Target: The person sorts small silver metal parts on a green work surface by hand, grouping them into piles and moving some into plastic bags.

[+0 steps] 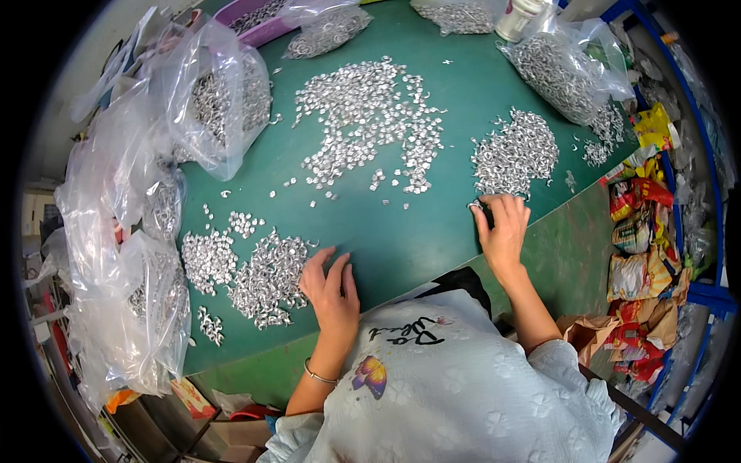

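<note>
My left hand (330, 292) rests at the right edge of a pile of small curved silver metal pieces (270, 279), its fingers bent and apart. Whether a piece lies under those fingertips I cannot see. Over on the right, the thumb and forefinger of my right hand (503, 231) come together at a small silver metal piece (474, 204). That hand is just below another heap of curved metal pieces (515, 154). Small chunky silver pieces (367, 116) spread over the middle of the green tabletop (370, 224). A smaller cluster of similar pieces (208, 261) lies beside the left pile.
Clear plastic bags of metal pieces (220, 108) line the left edge. A full bag (559, 73) slumps at the far right, by a white tub (519, 19). A purple bin (231, 14) stands at the back. Colourful packets (641, 231) hang along a blue rack right of the table.
</note>
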{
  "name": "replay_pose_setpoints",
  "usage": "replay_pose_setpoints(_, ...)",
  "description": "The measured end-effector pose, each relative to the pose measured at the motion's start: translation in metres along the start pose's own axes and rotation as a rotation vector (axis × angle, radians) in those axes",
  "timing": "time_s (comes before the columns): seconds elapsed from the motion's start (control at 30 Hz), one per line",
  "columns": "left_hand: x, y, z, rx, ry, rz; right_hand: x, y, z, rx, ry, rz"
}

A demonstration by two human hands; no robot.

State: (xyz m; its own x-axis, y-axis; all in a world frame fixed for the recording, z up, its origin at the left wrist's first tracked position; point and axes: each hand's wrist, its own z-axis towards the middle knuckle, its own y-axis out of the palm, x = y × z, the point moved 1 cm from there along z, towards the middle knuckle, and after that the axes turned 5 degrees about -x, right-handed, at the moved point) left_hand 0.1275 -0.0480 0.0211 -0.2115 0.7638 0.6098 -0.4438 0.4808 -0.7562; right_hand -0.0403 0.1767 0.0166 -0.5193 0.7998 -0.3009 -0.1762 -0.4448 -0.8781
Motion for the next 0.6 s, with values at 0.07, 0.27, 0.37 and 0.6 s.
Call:
replay_pose_setpoints(0.07,0.006,0.008,0.005,-0.044,0.058,-0.066,0.012,-0.004,0.0,0.027,0.03,0.056)
replay_pose_setpoints(0.27,0.059,0.081,0.067,-0.243,0.418,-0.242,0.013,-0.009,0.0,0.005,-0.038,0.166)
replay_pose_setpoints(0.37,0.085,0.12,0.1,-0.296,0.506,-0.255,0.008,-0.009,0.001,-0.039,-0.056,0.137)
replay_pose_setpoints(0.6,0.097,0.14,0.116,-0.366,0.542,-0.12,0.024,-0.002,-0.003,0.072,0.039,0.115)
